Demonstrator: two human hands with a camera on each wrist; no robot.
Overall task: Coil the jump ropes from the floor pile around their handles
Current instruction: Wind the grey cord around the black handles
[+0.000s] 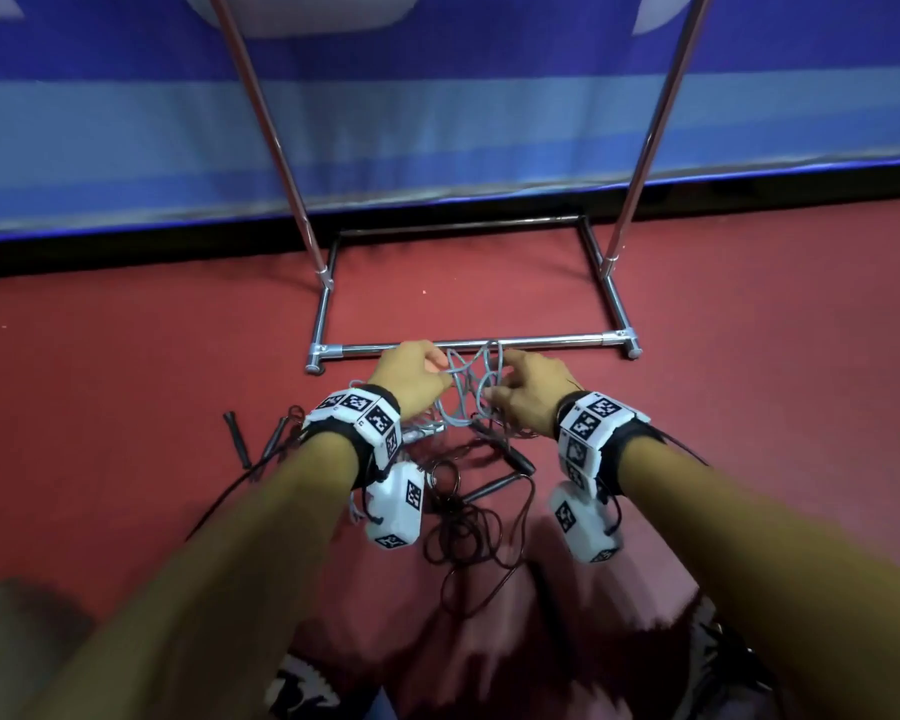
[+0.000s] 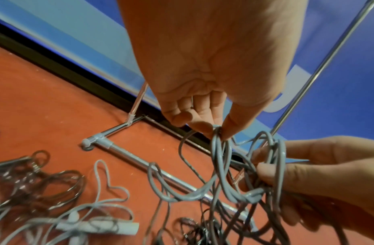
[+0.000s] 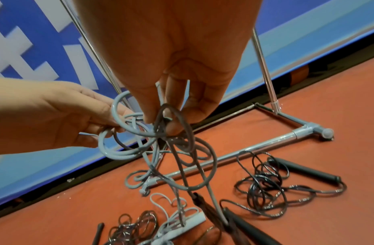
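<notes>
Red floor (image 1: 126, 356) carries the tangled pile; both hands, left hand (image 1: 411, 376) and right hand (image 1: 528, 392), pinch loops of the grey jump rope (image 1: 466, 387) above it. Nothing looks coiled; black ropes (image 1: 463, 532) wait.

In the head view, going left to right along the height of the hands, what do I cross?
Black handles lying on the red floor → left hand → grey rope stretched between the hands → right hand.
</notes>
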